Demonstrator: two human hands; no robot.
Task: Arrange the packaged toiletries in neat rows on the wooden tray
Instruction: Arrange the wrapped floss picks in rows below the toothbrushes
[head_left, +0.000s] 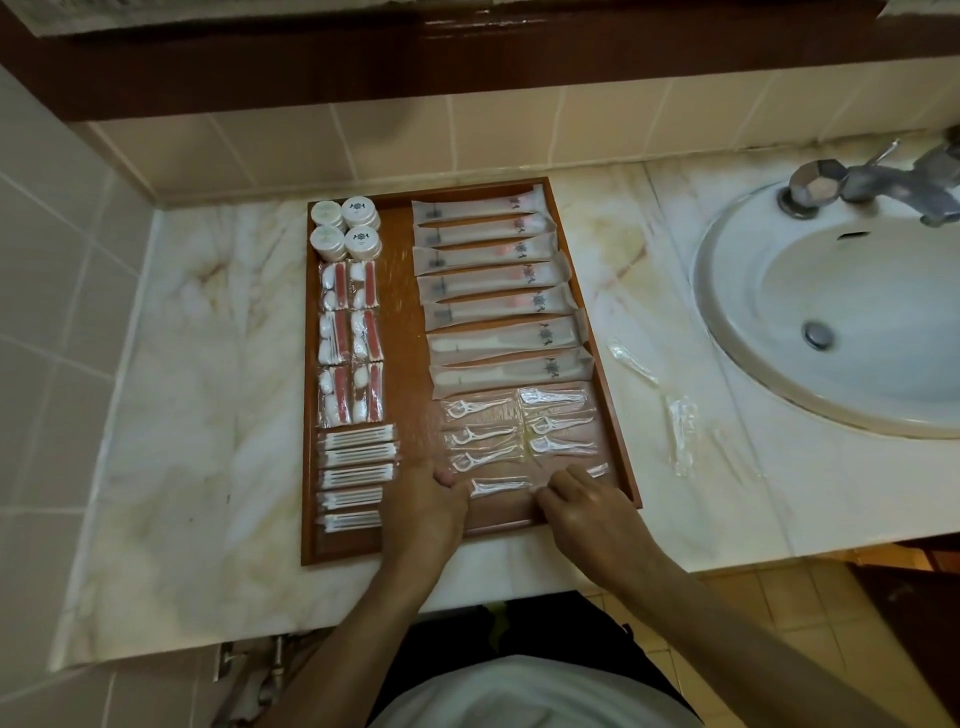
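I am standing at a marble bathroom counter (208, 415) with tiled walls behind it, and the wooden tray (410, 364) is lying in front of me, left of the sink (831, 312). Most of the tray is looking finished: round jars (345, 228) are sitting at the far left corner, then red-and-white packets (350, 343) and cotton swab packs (356, 467) are running toward me down the left side, while toothbrush sleeves (498, 291) are filling the far right. The floss picks (519, 436) are lining up in two columns nearer me. I judge the work nearly done; a few clear packets (680, 431) are waiting on the counter to the right, well apart from the tray.

My left hand (426, 509) is resting with fingers loosely curled, fingertips nudging the nearest floss pick packet (501, 487). My right hand (587, 499) is pressing bent fingers on another packet (597, 471); whether it is pinching it I cannot quite tell.
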